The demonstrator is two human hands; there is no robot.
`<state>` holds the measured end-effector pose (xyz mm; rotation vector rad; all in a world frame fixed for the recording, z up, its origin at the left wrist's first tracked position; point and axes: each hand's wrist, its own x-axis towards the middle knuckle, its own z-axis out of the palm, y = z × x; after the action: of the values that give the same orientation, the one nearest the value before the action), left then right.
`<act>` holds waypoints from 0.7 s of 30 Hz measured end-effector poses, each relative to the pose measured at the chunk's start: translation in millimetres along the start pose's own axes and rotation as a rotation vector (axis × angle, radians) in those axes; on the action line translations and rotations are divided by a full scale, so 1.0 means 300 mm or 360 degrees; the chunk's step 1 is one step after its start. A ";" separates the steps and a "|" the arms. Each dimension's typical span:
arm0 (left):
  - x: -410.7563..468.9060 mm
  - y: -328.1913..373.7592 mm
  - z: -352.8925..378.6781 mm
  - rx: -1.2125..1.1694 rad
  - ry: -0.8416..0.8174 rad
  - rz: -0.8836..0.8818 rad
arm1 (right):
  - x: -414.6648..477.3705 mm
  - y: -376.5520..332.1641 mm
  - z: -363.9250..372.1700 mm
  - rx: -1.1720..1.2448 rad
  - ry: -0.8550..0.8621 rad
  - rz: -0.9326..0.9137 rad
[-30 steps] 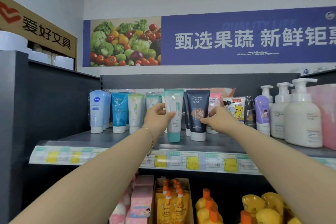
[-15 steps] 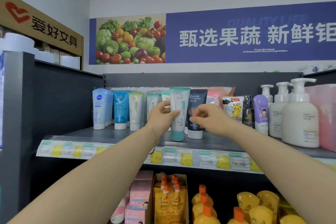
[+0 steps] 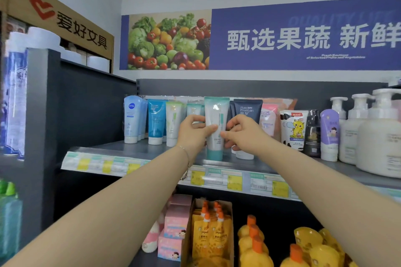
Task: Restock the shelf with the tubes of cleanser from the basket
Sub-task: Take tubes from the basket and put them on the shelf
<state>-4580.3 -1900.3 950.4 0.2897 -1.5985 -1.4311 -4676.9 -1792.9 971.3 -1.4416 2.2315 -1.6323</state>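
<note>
Restocking the shelf (image 3: 152, 151): seating one cleanser tube (image 3: 216, 119)
The cleanser tube stands cap-down at the shelf front, beside the Pure Fountain tube (image 3: 247, 112). The left hand (image 3: 193, 134) and right hand (image 3: 243, 134) pinch its sides. Next, likely: square it, then let go.

The teal-capped cleanser tube (image 3: 216, 123) is glossy plastic with a white glare patch near its crimped top, while the navy tube (image 3: 247, 108) just beside it looks matt. The shelf (image 3: 138, 151) is smooth grey metal with a dull sheen, and along its front edge a clear shiny plastic strip (image 3: 121, 166) covers paper price labels (image 3: 234, 180). At the shelf's right end the pump bottles (image 3: 382, 143) are satin white plastic; below, glossy yellow pouches (image 3: 208, 238) stand in a brown cardboard box (image 3: 187, 245).
</note>
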 end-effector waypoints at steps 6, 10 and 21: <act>0.056 -0.005 -0.070 0.0017 0.0024 -0.0020 | 0.037 -0.037 0.082 0.0010 0.0095 0.0067; 0.116 -0.027 -0.124 0.0017 0.0149 -0.0094 | 0.069 -0.072 0.143 0.0114 0.0097 0.0147; 0.288 -0.068 -0.230 0.0300 0.0098 -0.0123 | 0.206 -0.116 0.277 0.0094 0.0079 0.0279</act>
<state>-4582.6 -2011.7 965.3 0.5059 -1.6898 -1.3177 -4648.0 -1896.8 989.1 -1.1680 2.2420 -1.6794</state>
